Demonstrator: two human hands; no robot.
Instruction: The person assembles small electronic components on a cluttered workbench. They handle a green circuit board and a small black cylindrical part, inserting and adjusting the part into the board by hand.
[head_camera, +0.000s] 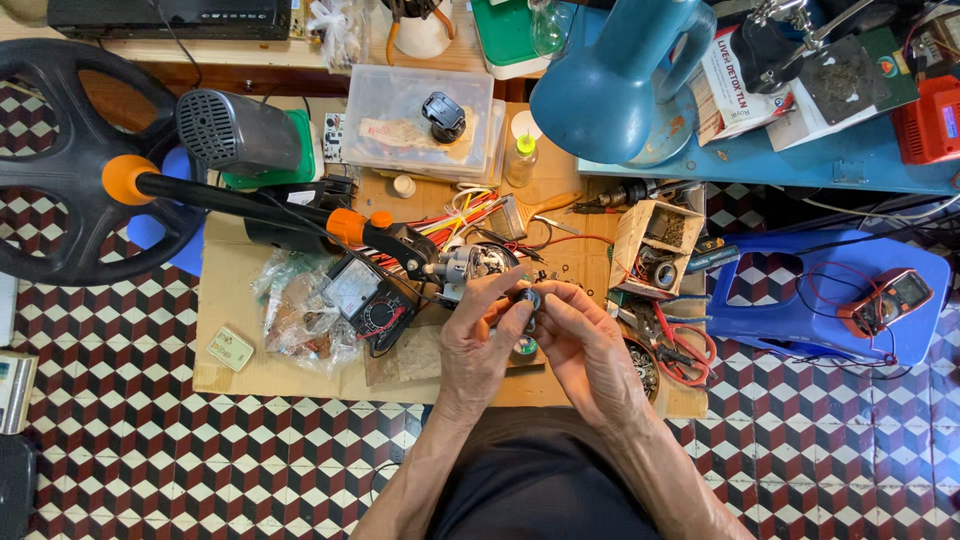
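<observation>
Where hands (530, 335) meet, cluttered cardboard (225, 290), checkered floor (150, 440)

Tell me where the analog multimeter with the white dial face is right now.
In the head view the analog multimeter lies on the cardboard-covered work surface, just left of the left hand, beside the clear bags of small parts and below the orange-jointed black tool.

The small round part (527, 297) pinched between both hands (535, 335) is mostly hidden by fingertips (512, 300).
</observation>
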